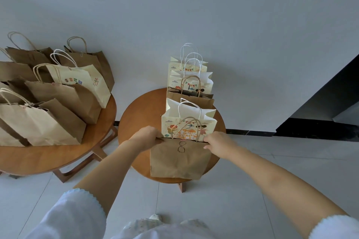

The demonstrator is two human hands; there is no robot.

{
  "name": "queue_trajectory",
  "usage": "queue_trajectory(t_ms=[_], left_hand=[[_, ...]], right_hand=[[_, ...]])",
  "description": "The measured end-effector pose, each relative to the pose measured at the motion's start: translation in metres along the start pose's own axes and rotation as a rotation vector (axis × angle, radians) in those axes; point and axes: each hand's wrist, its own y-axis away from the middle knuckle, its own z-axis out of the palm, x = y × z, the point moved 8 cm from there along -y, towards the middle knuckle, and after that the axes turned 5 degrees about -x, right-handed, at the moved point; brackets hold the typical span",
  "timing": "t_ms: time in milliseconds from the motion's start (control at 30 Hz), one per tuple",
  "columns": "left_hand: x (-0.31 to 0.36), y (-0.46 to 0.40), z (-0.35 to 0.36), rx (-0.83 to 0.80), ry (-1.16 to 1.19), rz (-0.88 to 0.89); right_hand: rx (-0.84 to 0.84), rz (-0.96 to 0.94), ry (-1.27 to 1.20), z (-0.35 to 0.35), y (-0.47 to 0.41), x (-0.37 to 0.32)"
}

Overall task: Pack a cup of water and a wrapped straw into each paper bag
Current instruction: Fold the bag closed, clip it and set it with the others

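Head view, looking steeply down — close above round table (136, 114)

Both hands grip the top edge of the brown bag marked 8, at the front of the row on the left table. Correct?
Not quite. The head view shows the left hand and right hand gripping the brown bag marked 8, at the front of the row, but on the right table.

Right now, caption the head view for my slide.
Both hands, left hand and right hand, grip the top edge of brown bag on round table.
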Motion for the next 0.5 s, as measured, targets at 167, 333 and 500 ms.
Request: queue_trajectory(t_ms=[167,333,500], left_hand=[[-0.035,0.038,-0.045,0.025,0.015,-0.090],[-0.074,0.085,-0.095,0.111,0.051,-0.211],[-0.109,0.128,-0.135,0.246,0.090,-0.319]], right_hand=[[-0.052,-0.150,-0.006,-0.046,-0.014,-0.046],[0.005,-0.294,0.011,-0.098,-0.024,-0.103],[0.087,-0.384,0.011,-0.143,-0.042,-0.151]])
